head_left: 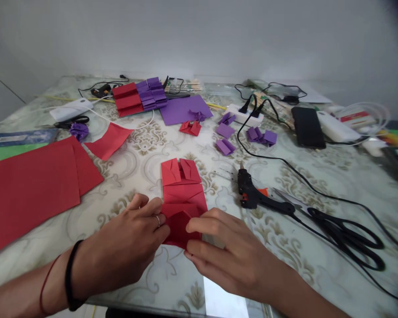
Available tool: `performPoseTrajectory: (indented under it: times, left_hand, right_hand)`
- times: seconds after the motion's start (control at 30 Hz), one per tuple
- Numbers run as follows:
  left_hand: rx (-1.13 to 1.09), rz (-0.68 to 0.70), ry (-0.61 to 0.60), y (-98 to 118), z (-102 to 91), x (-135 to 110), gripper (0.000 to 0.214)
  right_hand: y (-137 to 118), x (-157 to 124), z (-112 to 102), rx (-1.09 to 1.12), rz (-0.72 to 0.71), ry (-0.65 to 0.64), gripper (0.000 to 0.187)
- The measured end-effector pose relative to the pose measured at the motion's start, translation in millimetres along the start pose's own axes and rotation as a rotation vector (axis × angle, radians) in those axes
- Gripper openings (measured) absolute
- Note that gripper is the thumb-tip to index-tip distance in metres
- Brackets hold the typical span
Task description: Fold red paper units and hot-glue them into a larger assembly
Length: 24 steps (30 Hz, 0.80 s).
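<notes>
A folded red paper strip (pixel 183 193) with creased flaps lies on the patterned tabletop in front of me. My left hand (pixel 128 238) has curled fingers closed on the paper's near left edge. At its near right edge, my right hand (pixel 227 247) pinches the paper between thumb and fingers. A flap at the near end stands partly raised between both hands. The fingertips hide part of the paper's edges. To the right of my right hand lie a black glue gun (pixel 248 190) and large black-handled scissors (pixel 345 234).
Large red sheets (pixel 33 185) and a small red piece (pixel 109 140) lie to the left. Several folded purple pieces (pixel 225 130) sit beyond, near a white power strip (pixel 244 115). A black phone (pixel 308 127) lies at the right. Black cords cross the right side.
</notes>
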State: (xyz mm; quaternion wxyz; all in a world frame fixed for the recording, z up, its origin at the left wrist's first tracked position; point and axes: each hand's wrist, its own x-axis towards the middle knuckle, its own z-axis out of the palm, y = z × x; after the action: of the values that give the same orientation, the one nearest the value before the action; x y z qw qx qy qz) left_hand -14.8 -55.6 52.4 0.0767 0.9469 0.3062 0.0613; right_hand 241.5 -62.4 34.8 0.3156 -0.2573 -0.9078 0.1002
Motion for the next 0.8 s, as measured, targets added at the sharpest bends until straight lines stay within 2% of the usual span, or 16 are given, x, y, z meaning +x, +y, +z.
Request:
performPoseTrajectory:
  times: [0.2, 0.37, 0.5, 0.6, 0.8]
  left_hand:
    - [0.115, -0.001, -0.034, 4.6, -2.7, 2.3, 0.020]
    - [0.138, 0.037, -0.035, 3.2, -15.0, 8.8, 0.019]
    - [0.127, 0.038, 0.005, -3.4, -22.5, 11.2, 0.024]
    - [0.123, 0.003, 0.028, -6.0, -20.4, 10.1, 0.020]
    - [0.107, -0.039, 0.170, -4.4, -6.8, 5.6, 0.016]
  right_hand:
    - [-1.0, 4.7, 3.2, 0.035, -0.024, -0.002, 0.011]
    - [2.6, 3.7, -1.6, 0.027, -0.028, -0.064, 0.018]
    - [12.2, -0.3, -7.9, 0.011, 0.019, -0.133, 0.015]
    - [17.6, -2.4, -10.6, 0.004, 0.051, -0.167, 0.011]
    - [20.2, -2.8, -14.7, -0.013, 0.103, -0.147, 0.007]
